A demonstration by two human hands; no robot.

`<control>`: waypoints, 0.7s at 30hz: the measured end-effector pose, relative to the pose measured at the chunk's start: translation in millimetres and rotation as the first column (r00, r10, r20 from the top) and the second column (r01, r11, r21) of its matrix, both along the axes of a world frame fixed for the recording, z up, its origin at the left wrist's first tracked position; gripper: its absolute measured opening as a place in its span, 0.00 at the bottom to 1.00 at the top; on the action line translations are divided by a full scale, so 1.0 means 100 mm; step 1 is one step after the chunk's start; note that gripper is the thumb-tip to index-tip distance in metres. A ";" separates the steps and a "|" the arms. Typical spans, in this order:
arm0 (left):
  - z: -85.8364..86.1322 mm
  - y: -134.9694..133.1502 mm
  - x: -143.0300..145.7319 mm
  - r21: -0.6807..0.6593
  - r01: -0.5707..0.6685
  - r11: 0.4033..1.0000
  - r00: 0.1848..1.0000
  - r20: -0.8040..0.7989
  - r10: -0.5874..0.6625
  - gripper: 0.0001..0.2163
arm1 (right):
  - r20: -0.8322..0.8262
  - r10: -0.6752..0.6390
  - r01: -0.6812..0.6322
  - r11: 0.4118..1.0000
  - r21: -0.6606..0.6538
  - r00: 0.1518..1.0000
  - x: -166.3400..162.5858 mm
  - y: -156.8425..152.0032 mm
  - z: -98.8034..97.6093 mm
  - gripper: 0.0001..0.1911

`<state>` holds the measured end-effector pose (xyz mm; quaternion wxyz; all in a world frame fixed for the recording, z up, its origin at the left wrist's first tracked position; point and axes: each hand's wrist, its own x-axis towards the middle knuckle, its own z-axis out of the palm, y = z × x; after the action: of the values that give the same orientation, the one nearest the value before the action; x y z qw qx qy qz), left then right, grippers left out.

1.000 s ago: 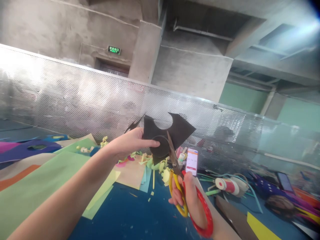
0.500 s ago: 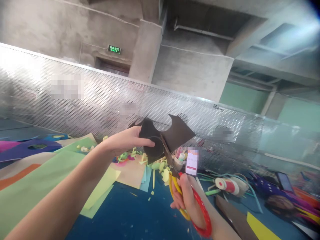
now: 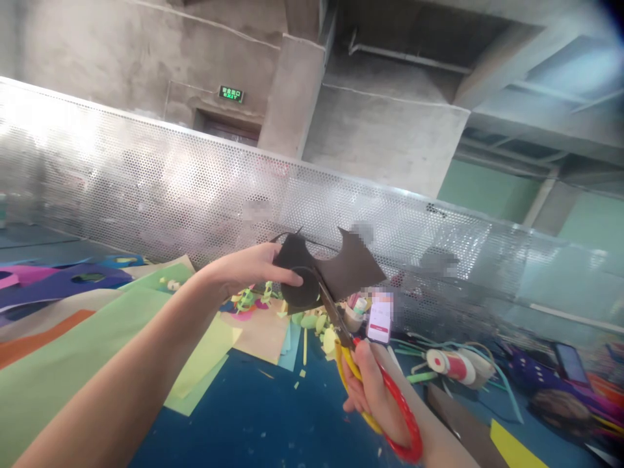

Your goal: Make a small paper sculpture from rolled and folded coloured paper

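My left hand (image 3: pixel 263 268) pinches a dark sheet of craft paper (image 3: pixel 348 263) above the table, its thumb pressed on a black round piece (image 3: pixel 302 289). Curved notches are cut out of the sheet's upper edge. In my right hand (image 3: pixel 370 383) is a pair of scissors (image 3: pixel 400 416) with one red and one yellow handle loop. Their blades reach up to the dark paper, along the right side of the round piece, and look nearly closed. The fingers of my left hand behind the paper are hidden.
Green paper sheets (image 3: pixel 97 351) cover the left of the blue table (image 3: pixel 253 416). Behind my hands lie pale green cut pieces (image 3: pixel 329 339) and an upright phone (image 3: pixel 379 317). A red-and-white spool (image 3: pixel 451 366) and dark paper (image 3: pixel 458 416) lie right. A perforated metal panel (image 3: pixel 195 188) borders the back.
The view has shifted slightly, so most things appear a little further right. The scissor handles look closer together, and the blades remain at the round piece. Both hands keep their holds.
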<state>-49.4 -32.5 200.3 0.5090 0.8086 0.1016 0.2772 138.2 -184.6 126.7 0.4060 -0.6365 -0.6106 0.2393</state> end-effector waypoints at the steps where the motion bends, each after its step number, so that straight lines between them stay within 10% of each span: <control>1: 0.00 0.00 0.00 -0.001 0.013 1.000 1.000 0.009 -0.013 0.10 | -0.008 0.003 -0.003 1.000 0.003 1.000 0.01 0.00 0.00 0.30; 21: -0.05 -0.35 0.30 0.044 -0.220 0.975 0.942 0.269 0.200 0.15 | -0.298 0.080 -0.028 0.984 0.174 0.951 0.03 0.15 -0.28 0.34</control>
<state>-19.1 -67.8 195.7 0.4556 0.7671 0.1085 0.4384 140.9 -170.0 98.4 0.5404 -0.5387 -0.5760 0.2932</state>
